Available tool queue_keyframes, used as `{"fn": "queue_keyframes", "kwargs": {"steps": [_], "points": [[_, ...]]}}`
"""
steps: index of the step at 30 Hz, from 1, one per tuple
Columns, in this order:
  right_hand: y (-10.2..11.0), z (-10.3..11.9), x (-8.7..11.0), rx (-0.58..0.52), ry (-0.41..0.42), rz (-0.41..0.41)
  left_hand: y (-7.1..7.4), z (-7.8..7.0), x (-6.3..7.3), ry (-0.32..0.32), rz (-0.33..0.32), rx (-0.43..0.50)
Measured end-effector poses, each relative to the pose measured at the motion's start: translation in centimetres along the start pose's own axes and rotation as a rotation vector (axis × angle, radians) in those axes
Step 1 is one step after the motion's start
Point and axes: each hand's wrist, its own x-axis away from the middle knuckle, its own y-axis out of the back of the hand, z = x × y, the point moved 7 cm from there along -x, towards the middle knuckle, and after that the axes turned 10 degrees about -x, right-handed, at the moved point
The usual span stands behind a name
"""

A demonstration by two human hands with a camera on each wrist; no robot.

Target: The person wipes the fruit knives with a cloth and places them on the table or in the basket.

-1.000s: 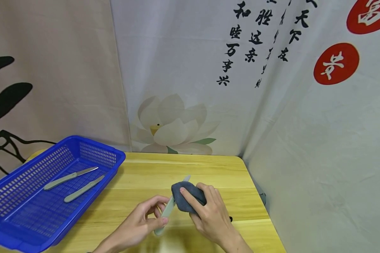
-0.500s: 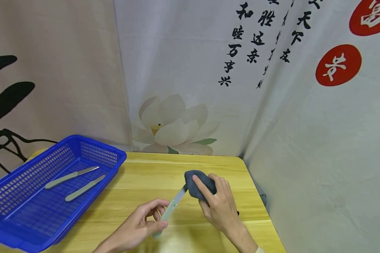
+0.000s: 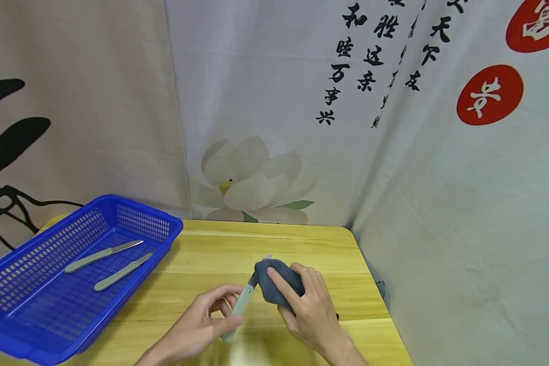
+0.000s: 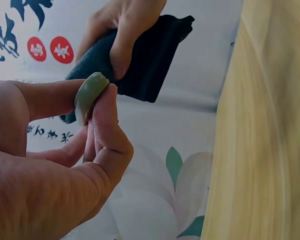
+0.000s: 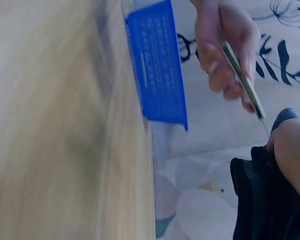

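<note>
Over the table, my left hand (image 3: 210, 317) pinches the pale green handle of a knife (image 3: 241, 306) between thumb and fingers. The blade points away, and its tip shows past a dark blue-grey cloth (image 3: 279, 281). My right hand (image 3: 308, 310) grips that folded cloth around the blade, index finger laid along it. In the left wrist view the butt of the knife handle (image 4: 90, 95) sits between the fingertips, with the cloth (image 4: 150, 60) behind. From the right wrist view a short stretch of thin blade shows between the knife handle (image 5: 242, 77) and the cloth (image 5: 267, 195).
A blue mesh basket (image 3: 80, 338) stands at the left of the wooden table (image 3: 201, 254). Two similar knives lie inside, one upper knife (image 3: 102, 255) and one lower knife (image 3: 122, 272). A printed curtain (image 3: 265, 101) hangs behind the table's far edge.
The cloth in my right hand slid outward toward the blade's tip, baring the blade, then came back down over it. My left hand keeps its hold on the handle, nearly still.
</note>
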Motion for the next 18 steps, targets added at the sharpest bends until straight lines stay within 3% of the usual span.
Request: {"fn": "queue_keyframes", "kwargs": {"steps": [6, 18], "points": [[-0.8, 2.0, 0.3, -0.017, 0.057, 0.052, 0.1, 0.0, -0.2, 0.02, -0.013, 0.002], [-1.0, 2.1, 0.4, -0.021, 0.043, 0.09, -0.1, -0.3, -0.1, -0.022, 0.034, 0.036]]}}
